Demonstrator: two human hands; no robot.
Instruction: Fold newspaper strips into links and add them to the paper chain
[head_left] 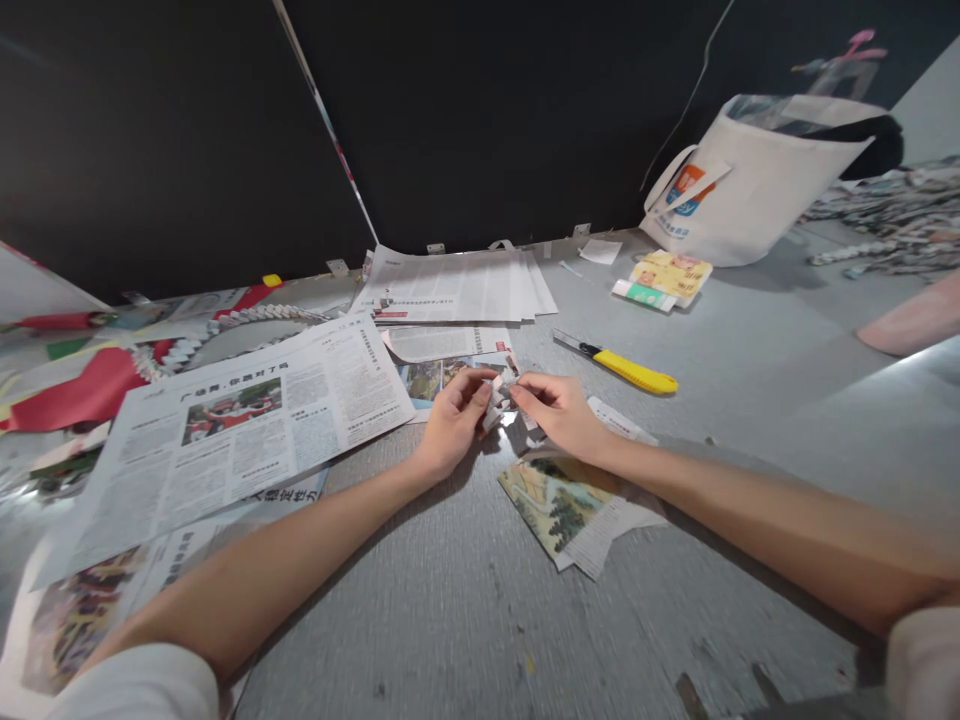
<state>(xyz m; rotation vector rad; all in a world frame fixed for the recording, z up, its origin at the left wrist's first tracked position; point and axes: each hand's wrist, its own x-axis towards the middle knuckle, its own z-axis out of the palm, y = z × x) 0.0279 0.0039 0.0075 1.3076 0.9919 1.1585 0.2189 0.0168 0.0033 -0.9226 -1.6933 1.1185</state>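
My left hand (pixel 454 420) and my right hand (pixel 559 412) meet at the middle of the grey table (pixel 480 600). Both pinch a small folded piece of newspaper (pixel 504 398) between fingertips and thumbs. Under my right wrist lies a cut sheet with a landscape picture (pixel 559 505). A yellow utility knife (pixel 619 365) rests just beyond my right hand, untouched.
Open newspapers (pixel 247 420) spread at the left, with a stack of sheets (pixel 457 285) at the back. A chain of folded paper (pixel 225 325) and red paper (pixel 82 390) lie far left. A white tote bag (pixel 750 185) stands back right, small packets (pixel 664 278) beside it.
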